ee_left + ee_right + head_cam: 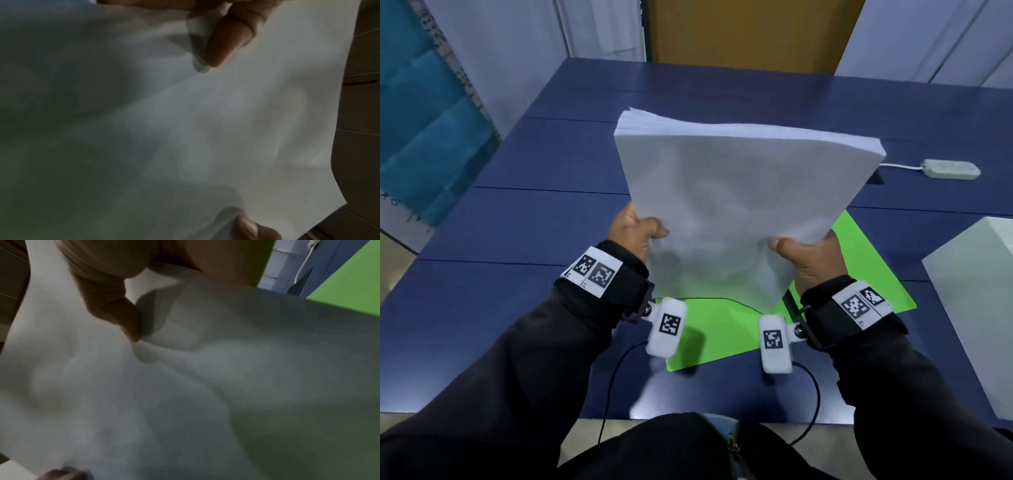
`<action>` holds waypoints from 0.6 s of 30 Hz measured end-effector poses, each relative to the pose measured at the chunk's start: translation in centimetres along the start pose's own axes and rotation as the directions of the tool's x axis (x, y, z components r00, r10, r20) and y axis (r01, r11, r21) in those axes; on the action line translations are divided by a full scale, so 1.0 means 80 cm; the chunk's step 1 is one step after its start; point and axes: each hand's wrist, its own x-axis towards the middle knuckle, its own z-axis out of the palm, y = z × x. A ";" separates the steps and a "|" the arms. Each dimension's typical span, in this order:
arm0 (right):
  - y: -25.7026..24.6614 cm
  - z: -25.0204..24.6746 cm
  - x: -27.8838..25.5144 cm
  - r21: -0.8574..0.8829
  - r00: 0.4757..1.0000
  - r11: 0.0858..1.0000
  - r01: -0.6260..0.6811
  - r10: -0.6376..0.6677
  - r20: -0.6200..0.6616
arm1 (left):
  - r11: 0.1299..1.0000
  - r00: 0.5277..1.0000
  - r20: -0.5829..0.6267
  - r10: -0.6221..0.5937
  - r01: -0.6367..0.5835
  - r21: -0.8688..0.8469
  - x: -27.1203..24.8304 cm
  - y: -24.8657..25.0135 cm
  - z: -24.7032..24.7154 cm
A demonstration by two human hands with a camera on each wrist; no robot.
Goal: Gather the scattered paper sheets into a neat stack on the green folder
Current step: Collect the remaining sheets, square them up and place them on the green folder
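Observation:
A stack of white paper sheets [739, 205] is held upright, tilted, above the green folder [722, 329] lying on the blue table. My left hand [637, 233] grips its left edge, thumb on the near face. My right hand [811, 253] grips its right edge the same way. In the left wrist view the paper [205, 121] fills the frame, with my left thumb [228, 40] pressed on it. The right wrist view shows the paper [164, 386], my right thumb [115, 311] and a strip of folder [349, 280]. The fingers behind the sheets are hidden.
A white power strip [950, 168] with its cord lies at the table's far right. A white box [976, 308] stands at the right edge. Walls and a brown door stand behind the blue table [517, 222].

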 end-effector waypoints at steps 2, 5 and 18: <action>-0.006 -0.004 -0.001 0.027 1.000 1.000 0.007 -0.008 0.028 | 1.000 1.000 0.018 0.018 -0.018 -0.003 0.000 0.004 -0.001; -0.006 -0.011 -0.004 0.053 0.998 0.998 0.028 -0.031 0.057 | 0.999 0.995 0.100 0.027 -0.029 0.017 -0.003 0.007 -0.007; 0.008 -0.008 -0.004 -0.015 1.000 1.000 0.016 -0.016 0.017 | 0.991 0.994 -0.035 -0.102 0.098 -0.088 -0.020 0.004 0.005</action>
